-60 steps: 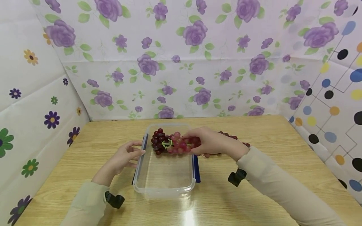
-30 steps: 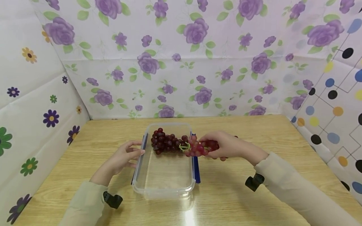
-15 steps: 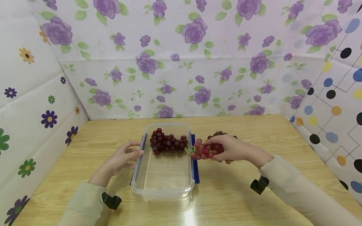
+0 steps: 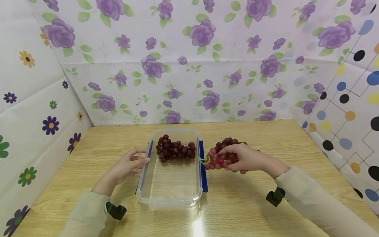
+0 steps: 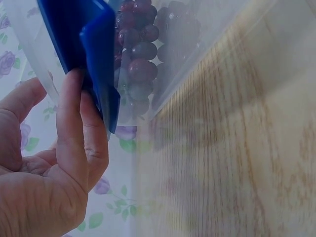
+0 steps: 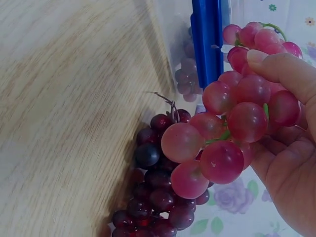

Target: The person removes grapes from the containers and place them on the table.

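Note:
My right hand [image 4: 247, 158] grips a bunch of pink grapes [image 4: 215, 160] by its right part, just outside the container's right side. Its green stem [image 4: 204, 160] points left, toward the rim. Behind and below that hand a dark red bunch of grapes [image 6: 158, 192] lies on the table, partly hidden. Another dark red bunch [image 4: 174, 149] lies inside the clear plastic container [image 4: 169, 199], toward its far end. My left hand [image 4: 130, 164] touches the container's left side with extended fingers; in the left wrist view, fingertips [image 5: 74, 81] rest against a blue latch flap [image 5: 101, 59].
Blue latch flaps [image 4: 203, 171] hang from the container's long sides. The wooden table [image 4: 251, 210] carries everything. Floral cloth [image 4: 183, 92] rises behind it, with patterned cloth at both sides. A small black camera sits on each wrist.
My right hand has carried the pink grapes rightward, from over the container to beside it above the table. The left hand keeps its place at the container's left side.

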`<action>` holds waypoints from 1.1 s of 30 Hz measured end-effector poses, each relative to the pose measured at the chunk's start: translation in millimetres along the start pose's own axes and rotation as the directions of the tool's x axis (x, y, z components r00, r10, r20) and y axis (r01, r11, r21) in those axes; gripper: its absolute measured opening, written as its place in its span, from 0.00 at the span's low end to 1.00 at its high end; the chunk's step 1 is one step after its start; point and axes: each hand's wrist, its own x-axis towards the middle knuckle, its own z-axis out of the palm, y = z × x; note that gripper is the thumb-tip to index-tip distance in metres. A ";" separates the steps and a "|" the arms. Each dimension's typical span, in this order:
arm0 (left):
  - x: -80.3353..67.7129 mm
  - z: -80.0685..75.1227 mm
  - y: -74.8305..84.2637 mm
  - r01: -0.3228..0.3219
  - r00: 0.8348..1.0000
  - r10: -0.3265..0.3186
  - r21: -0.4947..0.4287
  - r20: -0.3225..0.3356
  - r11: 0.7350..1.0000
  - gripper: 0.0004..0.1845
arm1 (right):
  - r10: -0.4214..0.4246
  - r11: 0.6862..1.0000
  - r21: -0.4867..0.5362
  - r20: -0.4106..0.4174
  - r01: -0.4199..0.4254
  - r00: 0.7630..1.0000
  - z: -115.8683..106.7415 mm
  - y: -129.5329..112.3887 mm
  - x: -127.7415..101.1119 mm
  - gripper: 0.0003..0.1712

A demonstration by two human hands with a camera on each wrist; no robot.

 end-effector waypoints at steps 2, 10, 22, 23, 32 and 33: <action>0.0 -0.1 -0.5 0.000 1.000 0.000 -0.005 0.003 1.000 0.33 | 0.007 1.000 0.030 0.009 -0.007 1.000 -0.1 0.9 -0.9 0.25; 0.6 0.3 -1.3 -0.001 1.000 0.002 -0.005 0.004 1.000 0.33 | -0.023 0.999 -0.036 -0.027 0.022 0.999 0.6 8.0 -5.9 0.23; 0.2 0.3 -1.9 -0.004 1.000 0.004 0.002 0.001 1.000 0.32 | 0.006 0.999 -0.034 -0.030 -0.007 1.000 4.5 24.8 -14.1 0.23; 0.3 0.3 -2.1 -0.004 1.000 0.004 0.001 0.001 1.000 0.32 | 0.002 0.999 -0.045 -0.035 -0.004 0.999 5.2 26.6 -14.7 0.22; 0.5 -0.5 -3.5 -0.008 1.000 0.008 -0.001 -0.002 1.000 0.32 | 0.087 0.995 0.048 0.001 -0.087 0.996 8.0 36.3 -19.2 0.25; 0.6 -0.5 -3.7 -0.008 1.000 0.008 -0.003 -0.002 1.000 0.32 | 0.089 0.995 0.051 0.000 -0.089 0.996 8.4 37.7 -19.3 0.25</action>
